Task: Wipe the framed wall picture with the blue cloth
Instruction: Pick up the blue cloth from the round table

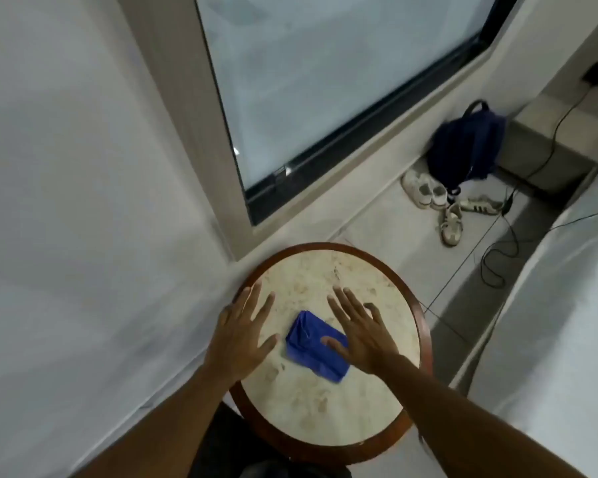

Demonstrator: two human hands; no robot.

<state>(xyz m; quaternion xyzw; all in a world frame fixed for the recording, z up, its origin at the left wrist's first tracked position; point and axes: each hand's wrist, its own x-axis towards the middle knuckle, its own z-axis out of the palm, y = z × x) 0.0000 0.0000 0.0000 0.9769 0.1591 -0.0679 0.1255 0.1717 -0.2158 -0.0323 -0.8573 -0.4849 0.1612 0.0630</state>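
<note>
A folded blue cloth (pixel 316 346) lies near the middle of a round table (pixel 377 422). The left hand (pixel 244 334) is spread flat just left of it; the right hand (pixel 358 334), fingers splayed, seems to touch the cloth's right edge with its thumb.

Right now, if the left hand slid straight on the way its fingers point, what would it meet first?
Probably the round table's wooden rim, then the wall below the window; the left hand points away from the blue cloth. Depth is uncertain.
</note>
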